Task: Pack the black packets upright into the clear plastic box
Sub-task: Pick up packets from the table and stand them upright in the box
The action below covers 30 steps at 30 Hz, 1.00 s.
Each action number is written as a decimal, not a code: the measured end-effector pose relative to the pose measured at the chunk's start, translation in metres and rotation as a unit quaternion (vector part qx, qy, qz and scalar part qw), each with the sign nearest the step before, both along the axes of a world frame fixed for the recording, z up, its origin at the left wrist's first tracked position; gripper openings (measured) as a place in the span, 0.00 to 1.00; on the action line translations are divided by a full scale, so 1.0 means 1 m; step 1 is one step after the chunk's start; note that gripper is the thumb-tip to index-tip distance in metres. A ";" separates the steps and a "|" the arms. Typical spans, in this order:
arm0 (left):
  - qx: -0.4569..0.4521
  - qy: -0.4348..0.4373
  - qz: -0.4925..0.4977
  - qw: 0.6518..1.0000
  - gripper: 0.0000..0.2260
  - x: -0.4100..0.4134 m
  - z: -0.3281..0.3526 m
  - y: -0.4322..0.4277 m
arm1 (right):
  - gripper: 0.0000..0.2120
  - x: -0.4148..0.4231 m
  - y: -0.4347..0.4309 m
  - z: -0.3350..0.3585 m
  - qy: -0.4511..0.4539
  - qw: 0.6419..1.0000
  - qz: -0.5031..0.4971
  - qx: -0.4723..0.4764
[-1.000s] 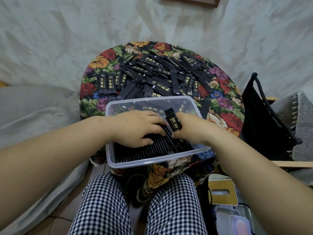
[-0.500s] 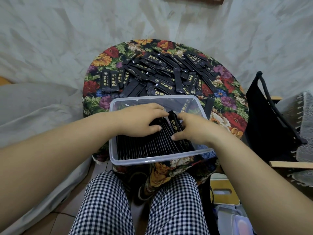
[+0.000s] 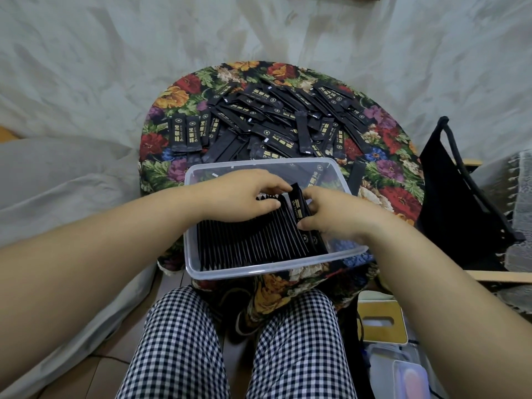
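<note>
The clear plastic box (image 3: 259, 272) sits at the near edge of a round floral-covered table (image 3: 397, 194). A row of black packets (image 3: 253, 243) stands on edge inside it, filling the left and middle. My left hand (image 3: 241, 197) lies over the far end of the row, fingers curved onto the packet tops. My right hand (image 3: 336, 214) pinches one black packet (image 3: 298, 204) with gold print at the right end of the row, thumb low on it. Loose black packets (image 3: 273, 122) lie in a heap beyond the box.
A black bag (image 3: 460, 197) hangs at the table's right. A yellow-and-white box (image 3: 380, 321) and clear containers (image 3: 403, 372) sit on the floor at lower right. My legs in checked trousers are under the table edge. Grey fabric lies at left.
The packet held by my right hand has gone down from above the box into the right end of the row. My left hand stayed on the row, shifting slightly.
</note>
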<state>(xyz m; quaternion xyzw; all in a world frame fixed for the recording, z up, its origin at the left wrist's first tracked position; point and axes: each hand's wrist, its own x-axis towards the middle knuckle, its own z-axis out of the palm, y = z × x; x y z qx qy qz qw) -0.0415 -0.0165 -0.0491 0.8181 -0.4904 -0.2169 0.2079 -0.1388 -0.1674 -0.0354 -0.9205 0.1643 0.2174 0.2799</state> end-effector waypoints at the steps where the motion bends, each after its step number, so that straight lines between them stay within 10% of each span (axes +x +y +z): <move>1: 0.005 -0.010 -0.007 1.000 0.18 0.000 0.000 0.000 | 0.23 0.000 0.000 0.001 -0.002 1.000 0.009 -0.008; 17: 0.144 -0.221 -0.145 0.954 0.25 -0.012 -0.007 0.005 | 0.22 0.004 0.004 0.004 0.035 0.998 0.017 -0.055; 30: 0.233 -0.203 -0.214 0.927 0.27 -0.019 -0.015 0.006 | 0.21 0.002 0.006 0.004 0.038 0.998 -0.034 -0.023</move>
